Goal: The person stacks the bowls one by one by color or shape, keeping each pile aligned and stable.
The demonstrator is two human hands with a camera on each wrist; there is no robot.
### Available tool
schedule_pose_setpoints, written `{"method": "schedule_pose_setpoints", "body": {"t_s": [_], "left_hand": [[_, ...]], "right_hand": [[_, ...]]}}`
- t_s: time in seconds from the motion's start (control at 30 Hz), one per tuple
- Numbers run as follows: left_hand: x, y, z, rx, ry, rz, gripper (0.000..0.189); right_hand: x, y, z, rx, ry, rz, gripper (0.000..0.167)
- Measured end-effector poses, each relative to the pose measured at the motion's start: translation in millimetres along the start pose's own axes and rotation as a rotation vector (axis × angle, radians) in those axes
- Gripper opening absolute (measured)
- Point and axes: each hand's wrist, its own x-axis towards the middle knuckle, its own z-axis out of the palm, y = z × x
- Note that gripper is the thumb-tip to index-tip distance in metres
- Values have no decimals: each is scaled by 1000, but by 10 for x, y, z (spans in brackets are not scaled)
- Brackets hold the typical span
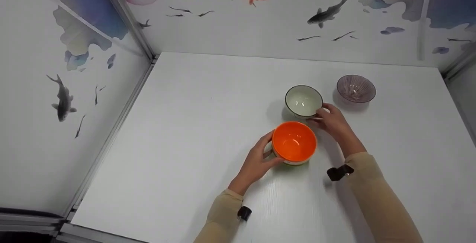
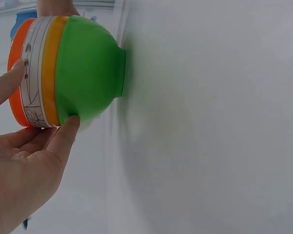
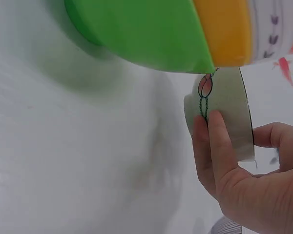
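A stack of several nested bowls has an orange bowl on top and a green bowl at the bottom. A white patterned band and a yellow-orange band show between them. My left hand grips this stack from its left side, thumb near the rim and a fingertip on the green wall. Just behind the stack, my right hand pinches the right side of a pale green bowl with a dark rim. Its outside bears a painted flower. Whether that bowl touches the table I cannot tell.
A purple translucent ribbed bowl stands at the back right of the white table. Panels painted with fish close off the back and left sides. Each sleeve carries a small black camera at the wrist.
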Motion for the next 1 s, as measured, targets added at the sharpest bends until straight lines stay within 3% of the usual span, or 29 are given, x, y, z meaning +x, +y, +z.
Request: {"method": "schedule_pose_setpoints", "body": {"t_s": [0.43, 0.8, 1.0], "left_hand": [[-7, -15, -21, -5, -1, -4, 83], [-20, -17, -8, -14, 5, -8, 81], [-8, -19, 7, -22, 10, -5, 81]], "right_hand": [[-482, -242, -39, -69, -28, -114, 64], [-713, -233, -68, -136, -29, -160, 64], [-821, -212, -90, -170, -45, -226, 59]]}}
